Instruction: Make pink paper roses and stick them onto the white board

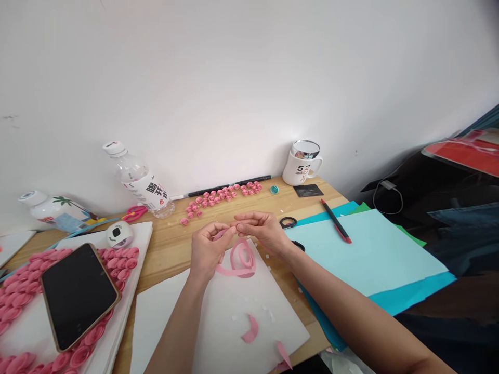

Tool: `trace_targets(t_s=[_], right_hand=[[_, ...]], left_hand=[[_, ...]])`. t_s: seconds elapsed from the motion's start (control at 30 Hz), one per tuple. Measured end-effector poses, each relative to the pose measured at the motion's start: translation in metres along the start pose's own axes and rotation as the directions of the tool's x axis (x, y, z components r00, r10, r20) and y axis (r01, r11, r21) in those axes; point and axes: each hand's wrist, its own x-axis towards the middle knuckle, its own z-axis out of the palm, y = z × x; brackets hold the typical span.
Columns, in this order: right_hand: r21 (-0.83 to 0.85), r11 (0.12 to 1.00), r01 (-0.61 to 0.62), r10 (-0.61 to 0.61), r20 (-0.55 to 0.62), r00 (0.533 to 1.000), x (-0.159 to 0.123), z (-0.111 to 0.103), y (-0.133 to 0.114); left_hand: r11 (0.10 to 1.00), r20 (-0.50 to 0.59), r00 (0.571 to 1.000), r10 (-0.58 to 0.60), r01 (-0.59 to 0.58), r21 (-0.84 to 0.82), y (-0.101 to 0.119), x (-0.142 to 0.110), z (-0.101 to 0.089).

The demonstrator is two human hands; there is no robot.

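My left hand and my right hand meet over the wooden desk, both pinching one end of a pink paper strip. The strip hangs down from my fingers in a loose spiral and rests on a white sheet. Two small pink paper scraps lie lower on that sheet. Behind my hands, several small rolled pink paper roses lie in rows near the wall.
Left: a phone on a white board edged with pink roses, a paper punch, pink scissors, two bottles. Right: light blue paper sheets, a red pen, black scissors, a white mug.
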Motion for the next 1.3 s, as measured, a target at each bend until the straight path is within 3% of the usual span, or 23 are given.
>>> trace_targets(t_s=[1.3], right_hand=[[-0.034,0.999,0.025,-0.027,-0.081,0.996,-0.0008,0.0028,0.0019]], left_hand=[[0.997,-0.025,1.0,0.008,-0.006,0.083,-0.003,0.0007,-0.0003]])
